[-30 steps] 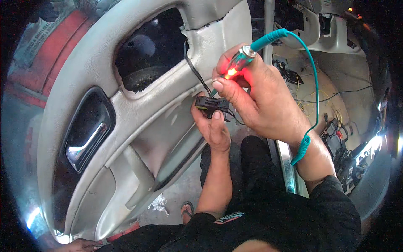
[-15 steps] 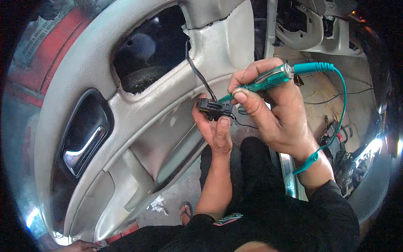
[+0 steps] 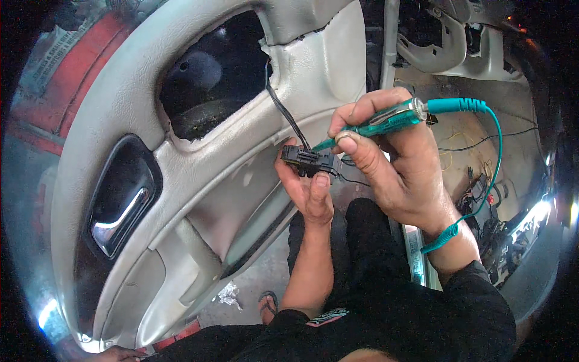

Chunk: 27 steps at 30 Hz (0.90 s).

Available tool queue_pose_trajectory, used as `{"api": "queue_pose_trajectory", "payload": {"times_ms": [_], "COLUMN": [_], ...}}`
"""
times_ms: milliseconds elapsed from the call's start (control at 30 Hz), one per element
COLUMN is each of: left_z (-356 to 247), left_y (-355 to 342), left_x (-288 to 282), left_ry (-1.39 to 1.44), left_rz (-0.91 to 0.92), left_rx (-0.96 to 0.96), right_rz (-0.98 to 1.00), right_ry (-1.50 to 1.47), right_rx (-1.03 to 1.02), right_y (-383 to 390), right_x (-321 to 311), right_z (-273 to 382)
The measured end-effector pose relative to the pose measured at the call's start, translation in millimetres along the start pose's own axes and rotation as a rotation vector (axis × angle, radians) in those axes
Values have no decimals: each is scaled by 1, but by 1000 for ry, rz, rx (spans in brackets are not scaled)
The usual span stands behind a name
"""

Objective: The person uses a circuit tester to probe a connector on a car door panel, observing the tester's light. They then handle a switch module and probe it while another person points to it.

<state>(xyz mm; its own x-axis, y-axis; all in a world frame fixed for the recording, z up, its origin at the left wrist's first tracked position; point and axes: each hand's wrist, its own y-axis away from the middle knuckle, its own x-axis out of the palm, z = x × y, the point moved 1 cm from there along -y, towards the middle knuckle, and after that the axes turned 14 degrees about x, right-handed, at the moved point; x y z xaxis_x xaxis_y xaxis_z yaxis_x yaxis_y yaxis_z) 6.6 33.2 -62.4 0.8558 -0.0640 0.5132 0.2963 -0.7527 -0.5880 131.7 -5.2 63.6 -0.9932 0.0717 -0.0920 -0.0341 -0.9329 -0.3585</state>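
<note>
1. While the left hand (image 3: pixel 310 190) comes up from below with its fingers closed around a small black connector (image 3: pixel 306 161), the thumb lies flat along the connector's near side and pins it in place.
2. That connector sits at the centre of the view, just in front of a grey car door panel (image 3: pixel 199 181), and a black cable (image 3: pixel 283 111) runs from its top up into the dark opening (image 3: pixel 211 78) cut in the panel.
3. Thin black wires (image 3: pixel 350 180) trail out of the connector's right side, toward the right hand.
4. Over on the right, the right hand (image 3: pixel 392 163) is closed around a green test probe (image 3: pixel 386 120), pinching it between thumb and forefinger like a pen.
5. Its pointed tip slants down and to the left and meets the top right edge of the connector; whether it enters a terminal is too small to tell.
6. From the probe's rear end a teal coiled lead (image 3: pixel 491 163) arcs out to the right, curves down, and passes behind the right wrist.
7. Lower left on the panel, a chrome door handle (image 3: pixel 117 214) sits in its dark recess, well apart from both hands.
8. Beyond the right hand, loose wires (image 3: pixel 482 199) lie on the bare floor of the car.
9. Below the hands, the person's dark trousers (image 3: pixel 362 253) fill the lower middle of the view.
</note>
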Motion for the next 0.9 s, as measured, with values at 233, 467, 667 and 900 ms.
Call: {"api": "queue_pose_trajectory", "payload": {"times_ms": [233,467,667,900], "left_z": [7,2,0,4], "left_y": [0,-2,-1,-1], "left_x": [-9,-5,2,-5], "left_ry": [19,-17,-66,-99], "left_rz": [38,36,34,15], "left_rx": [40,14,22,94], "right_rz": [-3,5,3,23], "right_ry": [38,33,64,99], "right_rx": [-48,-40,-51,-133], "right_y": [-1,-1,-2,-2], "right_x": [1,5,1,1], "right_z": [-4,-8,-5,-5]}}
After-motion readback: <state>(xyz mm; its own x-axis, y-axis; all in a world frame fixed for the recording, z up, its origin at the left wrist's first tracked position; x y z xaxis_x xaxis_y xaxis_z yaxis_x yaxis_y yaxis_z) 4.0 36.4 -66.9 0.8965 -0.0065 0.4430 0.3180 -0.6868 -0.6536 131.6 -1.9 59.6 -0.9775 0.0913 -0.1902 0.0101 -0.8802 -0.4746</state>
